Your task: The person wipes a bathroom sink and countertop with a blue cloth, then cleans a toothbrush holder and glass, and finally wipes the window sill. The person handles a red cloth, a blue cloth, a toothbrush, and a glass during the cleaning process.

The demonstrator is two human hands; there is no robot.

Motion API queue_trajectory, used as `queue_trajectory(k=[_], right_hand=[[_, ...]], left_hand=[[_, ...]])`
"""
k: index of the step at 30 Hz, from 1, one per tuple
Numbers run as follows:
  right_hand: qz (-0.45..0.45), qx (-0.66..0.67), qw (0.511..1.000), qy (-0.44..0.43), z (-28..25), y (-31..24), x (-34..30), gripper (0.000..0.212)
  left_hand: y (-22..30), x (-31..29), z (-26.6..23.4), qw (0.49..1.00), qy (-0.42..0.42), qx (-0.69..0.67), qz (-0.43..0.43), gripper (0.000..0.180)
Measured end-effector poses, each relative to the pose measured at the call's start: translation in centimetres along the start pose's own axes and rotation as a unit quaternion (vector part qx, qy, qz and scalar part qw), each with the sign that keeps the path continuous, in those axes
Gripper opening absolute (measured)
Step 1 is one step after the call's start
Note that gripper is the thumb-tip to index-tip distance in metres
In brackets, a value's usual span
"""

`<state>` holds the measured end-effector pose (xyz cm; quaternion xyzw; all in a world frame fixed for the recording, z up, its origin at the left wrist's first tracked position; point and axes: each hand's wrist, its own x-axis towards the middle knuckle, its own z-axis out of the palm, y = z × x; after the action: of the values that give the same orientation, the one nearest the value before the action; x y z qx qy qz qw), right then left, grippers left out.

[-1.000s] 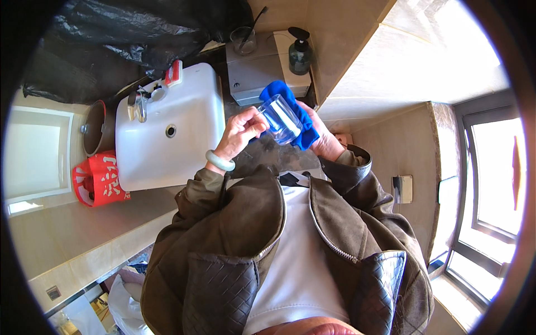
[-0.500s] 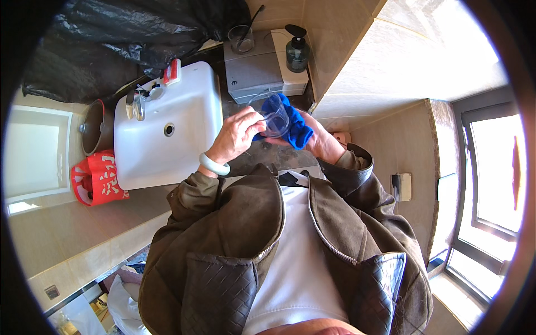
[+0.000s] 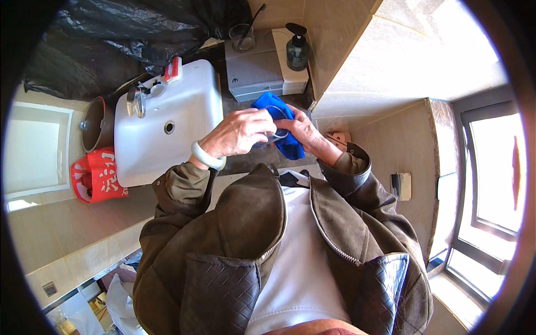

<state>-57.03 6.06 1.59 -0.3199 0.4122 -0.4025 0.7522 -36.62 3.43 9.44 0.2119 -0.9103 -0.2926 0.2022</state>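
My left hand (image 3: 240,133), with a pale bangle at its wrist, has its fingers closed at the clear cup (image 3: 278,134), which is mostly hidden by fingers and cloth. A bright blue cloth (image 3: 288,146) lies spread beneath and around the cup. From the right, my right hand (image 3: 303,130) grips the cloth, its thumb and fingers reaching over to the cup's rim. Both hands meet above the dark counter, just right of the white sink (image 3: 215,100).
Behind my hands stands a grey box (image 3: 254,75), with a clear tumbler (image 3: 242,39) and a dark pump bottle (image 3: 297,50) on top. A faucet (image 3: 135,103) rises at the sink's left. A red bag (image 3: 100,176) and brown pot (image 3: 96,125) sit farther left.
The cloth has spread out under the cup, and the cup has turned and is now more covered. My left hand has shifted right and my right fingers have come over the cup.
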Motion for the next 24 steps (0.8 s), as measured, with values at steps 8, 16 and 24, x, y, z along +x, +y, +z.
queue_trajectory(k=[8, 16, 24], right_hand=[[-0.035, 0.097, 0.989, 0.103, 0.5, 0.2, -0.2, 0.044], [-0.089, -0.164, 0.967, 0.174, 0.8, 1.8, 0.0, 0.035], [-0.372, -0.581, 0.723, -0.036, 2.7, -3.3, -1.1, 0.051]], left_hand=[[-1.7, -2.1, 4.4, 0.978, 0.147, -0.013, -0.146, 0.100], [-3.5, -1.2, 5.5, 0.972, 0.121, -0.083, -0.184, 0.077], [-5.9, -3.9, 3.6, 0.835, -0.183, -0.486, -0.182, 0.081]])
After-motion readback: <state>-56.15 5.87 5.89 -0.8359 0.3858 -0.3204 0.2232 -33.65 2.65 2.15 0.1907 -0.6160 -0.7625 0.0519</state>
